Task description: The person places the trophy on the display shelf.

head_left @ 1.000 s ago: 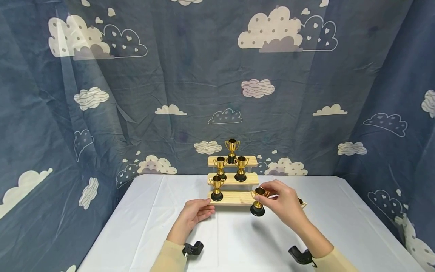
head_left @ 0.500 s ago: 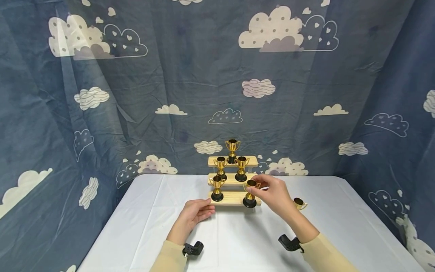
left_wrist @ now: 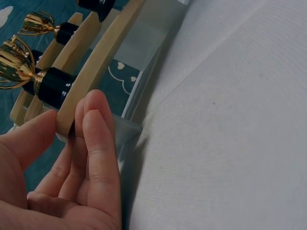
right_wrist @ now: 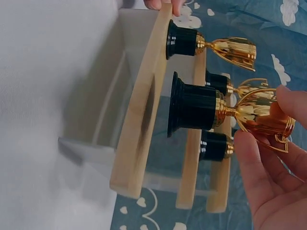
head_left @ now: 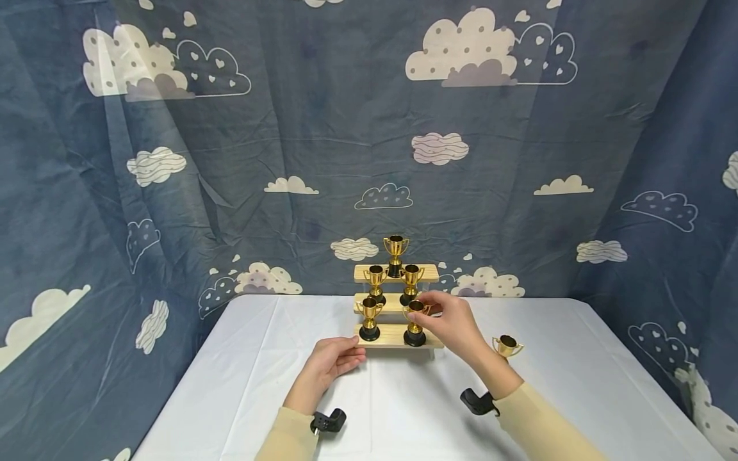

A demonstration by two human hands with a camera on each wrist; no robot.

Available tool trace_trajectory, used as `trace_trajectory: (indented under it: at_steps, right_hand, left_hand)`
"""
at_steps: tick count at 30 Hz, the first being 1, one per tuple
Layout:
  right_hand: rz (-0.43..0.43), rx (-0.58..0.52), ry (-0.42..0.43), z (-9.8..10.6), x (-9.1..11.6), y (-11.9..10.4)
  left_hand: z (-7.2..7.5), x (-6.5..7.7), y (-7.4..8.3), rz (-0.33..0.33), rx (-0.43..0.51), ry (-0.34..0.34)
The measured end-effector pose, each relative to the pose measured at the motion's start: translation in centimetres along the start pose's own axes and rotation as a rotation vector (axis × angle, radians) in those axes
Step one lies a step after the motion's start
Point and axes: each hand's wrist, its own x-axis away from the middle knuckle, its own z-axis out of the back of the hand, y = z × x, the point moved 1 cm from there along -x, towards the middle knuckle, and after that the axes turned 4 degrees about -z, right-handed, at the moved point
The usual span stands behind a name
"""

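A three-step wooden display stand (head_left: 394, 335) with clear supports carries small gold trophies on black bases. My left hand (head_left: 331, 363) grips the left end of its lowest board (left_wrist: 103, 60), thumb on one face and fingers underneath. By its cup, my right hand (head_left: 452, 323) pinches a gold trophy (right_wrist: 196, 108) upright over the right part of that board. In the right wrist view a narrow gap and a shadow show between its black base and the wood. Another trophy (head_left: 369, 318) stands on the board's left part.
Two trophies stand on the middle step, one of them a trophy (head_left: 375, 283) at left, and a single trophy (head_left: 395, 255) tops the stand. One more trophy (head_left: 507, 346) is on the white-covered table (head_left: 576, 384), partly behind my right forearm. A cloud-patterned curtain (head_left: 323, 224) hangs behind.
My right hand has carried its trophy leftward and slightly up, from beside the lowest board to over its right part. The trophy on the table has come into fuller view. My left hand stays put.
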Motion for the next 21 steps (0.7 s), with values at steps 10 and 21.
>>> trace_trajectory:
  at_steps: [10, 21]
  right_hand:
    - [-0.010, -0.007, 0.006, -1.8, -1.2, -0.5]
    - [-0.016, 0.008, 0.005, -3.3, -1.7, 0.0]
  left_hand:
    - [0.0, -0.1, 0.0, -0.006, 0.002, -0.010]
    - [0.1, -0.1, -0.1, 0.007, 0.004, -0.009]
